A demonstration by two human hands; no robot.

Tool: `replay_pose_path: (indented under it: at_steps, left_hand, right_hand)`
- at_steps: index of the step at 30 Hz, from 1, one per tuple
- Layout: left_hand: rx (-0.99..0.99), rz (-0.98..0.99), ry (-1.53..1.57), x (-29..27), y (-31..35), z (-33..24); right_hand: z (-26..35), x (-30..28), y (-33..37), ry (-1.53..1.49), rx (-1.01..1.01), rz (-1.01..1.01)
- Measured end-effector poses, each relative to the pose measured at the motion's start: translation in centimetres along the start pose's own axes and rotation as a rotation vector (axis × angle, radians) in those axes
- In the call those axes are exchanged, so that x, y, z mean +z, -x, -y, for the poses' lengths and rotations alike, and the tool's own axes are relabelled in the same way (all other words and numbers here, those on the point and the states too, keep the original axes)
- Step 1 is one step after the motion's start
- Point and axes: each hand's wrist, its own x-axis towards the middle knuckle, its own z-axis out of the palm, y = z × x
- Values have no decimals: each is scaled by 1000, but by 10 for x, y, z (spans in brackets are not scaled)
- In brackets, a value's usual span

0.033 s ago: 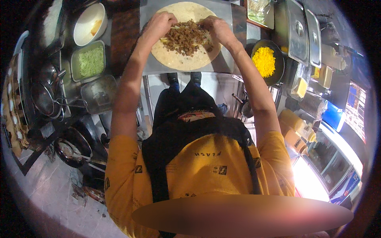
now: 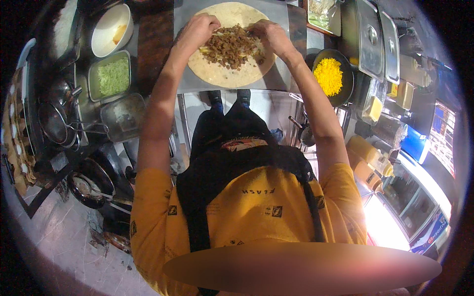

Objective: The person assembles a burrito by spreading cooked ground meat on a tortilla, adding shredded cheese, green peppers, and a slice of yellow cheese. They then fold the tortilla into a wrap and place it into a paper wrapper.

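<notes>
A large round tortilla (image 2: 207,69) lies flat on a grey sheet (image 2: 181,79) at the top of the view. Heaped across its middle is browned ground meat (image 2: 229,47), with pale yellowish shreds showing at its edges. My left hand (image 2: 200,29) rests over the tortilla's left side, its fingers curled together at the meat's upper left edge. On the other side, my right hand (image 2: 272,37) has its fingertips bent down onto the meat's right edge. Whatever lies between the fingertips of either hand is hidden.
To the left stand a white bowl (image 2: 101,37), a container of shredded green vegetable (image 2: 112,79) and a cloudy clear container (image 2: 123,118). On the right are a black bowl of yellow shreds (image 2: 328,77) and metal lidded pans (image 2: 370,39). Pans (image 2: 53,121) sit at far left.
</notes>
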Motion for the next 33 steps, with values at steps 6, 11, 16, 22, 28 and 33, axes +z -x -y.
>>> replay_pose_path:
  at_steps: [6,11,16,22,28,33]
  left_hand:
    - [-7,-270,5,-17,36,-41]
    - [-333,-92,-24,9,104,-89]
    - [-366,-96,-147,42,113,-100]
    - [-274,-173,-136,58,108,-107]
    - [-261,-194,11,56,103,-122]
    - [-175,-195,22,37,78,-132]
  right_hand:
    - [58,-42,42,138,169,-67]
    - [55,-5,99,95,377,10]
    - [89,11,98,0,329,-94]
    - [113,18,89,-157,308,-150]
    - [119,12,84,-411,488,-185]
    - [126,-21,72,-466,492,-240]
